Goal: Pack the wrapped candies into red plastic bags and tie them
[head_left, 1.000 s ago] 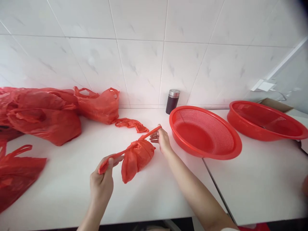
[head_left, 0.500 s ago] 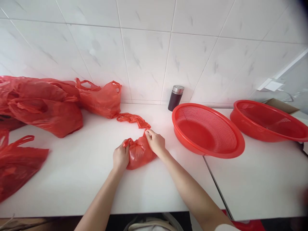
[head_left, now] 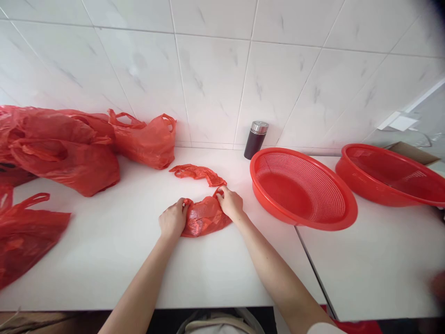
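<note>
A small, bulging red plastic bag (head_left: 205, 218) rests on the white table between my hands. My left hand (head_left: 173, 218) pinches its left end, fingers closed on the gathered plastic. At the upper right end, my right hand (head_left: 230, 202) grips a loop of the same bag. What is inside the bag cannot be made out through the plastic. Just beyond it lies a crumpled, flat red plastic bag (head_left: 200, 173), its right tip close to my right fingers.
Several filled red bags (head_left: 69, 162) crowd the left side, one bag (head_left: 31, 236) nearer the front. A dark thermos (head_left: 255, 140) stands by the tiled wall. To the right are a red colander (head_left: 299, 195) and a second red basket (head_left: 382, 185). A seam divides the table.
My hands have drawn slightly apart, stretching the bag wider and flatter. The right hand's grip now shows a loop of plastic pulled out. The crumpled bag has shifted a little to the right.
</note>
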Motion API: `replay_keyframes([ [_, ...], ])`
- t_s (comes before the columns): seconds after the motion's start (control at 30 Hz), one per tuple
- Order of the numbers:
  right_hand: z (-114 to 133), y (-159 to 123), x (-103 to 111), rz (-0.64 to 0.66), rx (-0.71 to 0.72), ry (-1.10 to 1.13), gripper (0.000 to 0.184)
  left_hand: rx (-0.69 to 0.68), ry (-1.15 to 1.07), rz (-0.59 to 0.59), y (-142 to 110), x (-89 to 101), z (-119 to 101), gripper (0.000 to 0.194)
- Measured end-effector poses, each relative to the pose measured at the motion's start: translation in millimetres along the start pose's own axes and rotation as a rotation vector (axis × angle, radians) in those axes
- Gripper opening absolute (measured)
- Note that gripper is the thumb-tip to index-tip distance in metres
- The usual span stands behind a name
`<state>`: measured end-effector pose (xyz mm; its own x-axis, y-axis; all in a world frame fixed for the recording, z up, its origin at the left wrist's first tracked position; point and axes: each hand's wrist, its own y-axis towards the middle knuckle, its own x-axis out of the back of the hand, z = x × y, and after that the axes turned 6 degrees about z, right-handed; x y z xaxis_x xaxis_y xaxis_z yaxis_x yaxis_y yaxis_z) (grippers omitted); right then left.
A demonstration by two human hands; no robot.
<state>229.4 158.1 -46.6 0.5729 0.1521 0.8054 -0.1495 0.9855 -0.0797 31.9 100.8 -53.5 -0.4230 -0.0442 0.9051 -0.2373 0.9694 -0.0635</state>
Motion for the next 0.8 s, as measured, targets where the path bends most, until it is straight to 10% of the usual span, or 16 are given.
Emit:
replay_keyframes([
  [0.3,4.7,-32.5,11.6,0.131,0.135,0.514,0.061,-0.100,-0.428,0.091,-36.5,15.7,-5.3,0.054],
  [0.53,15.1,-41.5,20.3,0.189,0.301,0.830,0.027,-0.172,-0.578,0.199,-56.1,26.7,-15.9,0.048],
  [0.8,45.8,-59.5,36.9,0.056,0.287,1.159,0.024,-0.234,-0.592,-0.097,-74.7,41.8,-23.2,0.036],
])
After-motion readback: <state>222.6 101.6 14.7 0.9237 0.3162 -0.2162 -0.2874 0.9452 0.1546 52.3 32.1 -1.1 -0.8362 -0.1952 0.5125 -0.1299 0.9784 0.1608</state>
